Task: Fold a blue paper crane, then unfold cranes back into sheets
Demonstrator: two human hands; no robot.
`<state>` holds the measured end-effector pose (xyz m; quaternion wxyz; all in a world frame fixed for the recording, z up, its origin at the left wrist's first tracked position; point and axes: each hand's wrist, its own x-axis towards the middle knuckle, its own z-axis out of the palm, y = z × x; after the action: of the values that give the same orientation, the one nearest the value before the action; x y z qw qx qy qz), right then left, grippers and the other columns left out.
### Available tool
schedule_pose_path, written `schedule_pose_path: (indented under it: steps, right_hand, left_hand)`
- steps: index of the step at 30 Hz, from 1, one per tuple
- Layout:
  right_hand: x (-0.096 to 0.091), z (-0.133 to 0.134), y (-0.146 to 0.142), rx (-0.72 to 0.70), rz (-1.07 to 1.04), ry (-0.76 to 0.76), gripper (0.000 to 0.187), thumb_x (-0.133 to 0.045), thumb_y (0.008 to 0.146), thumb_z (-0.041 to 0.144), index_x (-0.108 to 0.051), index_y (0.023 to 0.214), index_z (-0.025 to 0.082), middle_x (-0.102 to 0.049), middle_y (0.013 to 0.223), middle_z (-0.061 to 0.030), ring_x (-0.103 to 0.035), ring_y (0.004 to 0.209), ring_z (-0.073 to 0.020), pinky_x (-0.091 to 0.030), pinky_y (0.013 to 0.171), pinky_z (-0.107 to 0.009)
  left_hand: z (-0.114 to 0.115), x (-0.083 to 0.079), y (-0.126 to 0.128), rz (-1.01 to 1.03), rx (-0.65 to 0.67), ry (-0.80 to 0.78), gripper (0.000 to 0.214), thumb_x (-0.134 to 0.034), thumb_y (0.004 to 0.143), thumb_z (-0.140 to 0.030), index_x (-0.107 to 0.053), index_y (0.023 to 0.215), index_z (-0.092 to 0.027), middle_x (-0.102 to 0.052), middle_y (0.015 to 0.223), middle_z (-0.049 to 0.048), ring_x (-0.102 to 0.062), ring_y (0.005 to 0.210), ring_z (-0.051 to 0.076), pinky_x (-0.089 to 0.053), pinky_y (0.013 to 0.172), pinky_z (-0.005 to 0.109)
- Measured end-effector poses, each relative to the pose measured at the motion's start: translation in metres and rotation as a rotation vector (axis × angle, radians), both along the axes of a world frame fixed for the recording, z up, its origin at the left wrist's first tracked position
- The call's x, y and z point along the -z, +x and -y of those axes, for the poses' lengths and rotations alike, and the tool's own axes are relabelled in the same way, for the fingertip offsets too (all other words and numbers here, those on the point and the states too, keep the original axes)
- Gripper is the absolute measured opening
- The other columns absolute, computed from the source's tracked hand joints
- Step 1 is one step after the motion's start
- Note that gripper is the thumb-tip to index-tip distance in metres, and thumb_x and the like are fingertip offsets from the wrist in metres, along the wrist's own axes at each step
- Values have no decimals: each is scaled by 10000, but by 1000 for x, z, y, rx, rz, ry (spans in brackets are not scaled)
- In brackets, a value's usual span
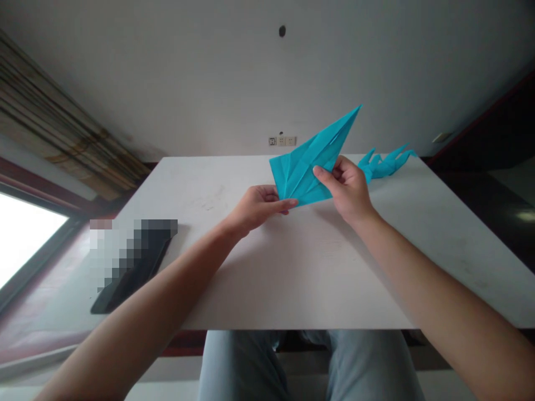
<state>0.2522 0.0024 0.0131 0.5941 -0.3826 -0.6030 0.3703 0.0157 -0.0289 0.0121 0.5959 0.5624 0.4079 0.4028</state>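
A folded sheet of bright blue paper [309, 161] is held above the white table, its long point tilted up to the right. Creases fan out across its face from the lower left corner. My left hand [264, 207] pinches that lower left corner, with the thumb on top. On the right edge, my right hand [351, 186] grips the paper, thumb pressed on the front and fingers curled behind it. Just beyond my right hand lies a blue folded-paper figure [387, 165] with several pointed parts, its near end partly hidden by the hand.
The white table [301, 289] reaches back to a grey wall with wall sockets [282, 141]. At the left of the table lies a flat dark object [137, 273], partly blurred out. A curtain [62, 122] hangs by a window at the far left.
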Motion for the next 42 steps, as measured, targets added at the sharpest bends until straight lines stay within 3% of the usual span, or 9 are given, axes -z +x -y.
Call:
schedule_pose_path:
  steps: [4, 7, 13, 15, 20, 27, 36, 39, 42]
  right_hand:
    - [-5, -1, 4, 28, 22, -38, 684, -976, 751, 818, -553, 799, 282, -491, 667, 57, -416, 612, -135, -362, 529, -299]
    - [-7, 0, 5, 24, 21, -78, 701, -974, 723, 836, -549, 796, 283, -534, 668, 51, -441, 614, -141, -374, 534, -304]
    - [-7, 4, 5, -131, 60, -185, 575, -1018, 738, 736, -712, 842, 261, -752, 808, -6, -633, 723, -178, -527, 632, -322]
    - [-6, 5, 5, -193, 98, -207, 520, -1029, 758, 688, -755, 853, 256, -780, 843, -18, -671, 760, -191, -557, 669, -333]
    - [-2, 6, 7, -250, 121, -220, 456, -1047, 770, 619, -792, 879, 257, -788, 854, -13, -681, 761, -193, -554, 666, -327]
    - [-4, 9, 5, -302, 160, -246, 475, -982, 826, 683, -785, 853, 252, -767, 815, -17, -647, 724, -190, -538, 642, -327]
    - [-8, 10, 7, -324, 161, -256, 472, -1022, 799, 638, -757, 822, 248, -729, 784, 2, -610, 698, -168, -496, 624, -315]
    - [-5, 9, 6, -358, 124, -282, 456, -1043, 779, 616, -781, 882, 257, -801, 895, -21, -688, 781, -196, -582, 709, -347]
    - [-1, 6, 5, -336, 116, -288, 465, -1028, 791, 641, -774, 904, 269, -815, 921, -26, -715, 818, -216, -602, 719, -360]
  left_hand:
    - [0, -3, -8, -197, 88, 21, 517, -1044, 732, -638, -788, 767, -190, -810, 793, 73, -713, 720, 190, -561, 710, 335]
    - [0, -7, -13, -260, 118, 65, 531, -1026, 759, -659, -799, 830, -184, -823, 844, 86, -719, 747, 200, -538, 685, 322]
    - [-4, -20, -14, -35, -123, 166, 751, -995, 765, -755, -816, 1186, -160, -871, 1134, 148, -803, 1029, 261, -633, 875, 349]
    - [-6, -21, -15, -18, -138, 152, 734, -1025, 739, -728, -824, 1153, -156, -877, 1126, 151, -808, 1039, 269, -645, 902, 365]
    - [-7, -16, -18, -73, 7, 50, 601, -1052, 728, -665, -826, 972, -165, -872, 1024, 122, -787, 896, 235, -635, 826, 366]
    - [-7, -13, -17, -119, -63, 103, 597, -926, 830, -768, -725, 794, -207, -741, 783, 33, -664, 750, 172, -536, 680, 295]
    - [-9, -9, -16, -64, 42, 62, 576, -999, 774, -694, -761, 933, -195, -831, 986, 79, -742, 880, 214, -605, 808, 352]
    - [-11, -4, -16, -119, -40, 178, 517, -925, 862, -670, -738, 978, -202, -790, 995, 66, -715, 918, 213, -571, 817, 345]
    - [-11, -5, -16, -271, -340, 454, 436, -944, 849, -502, -707, 1100, -234, -753, 1146, 78, -681, 1073, 246, -552, 915, 381]
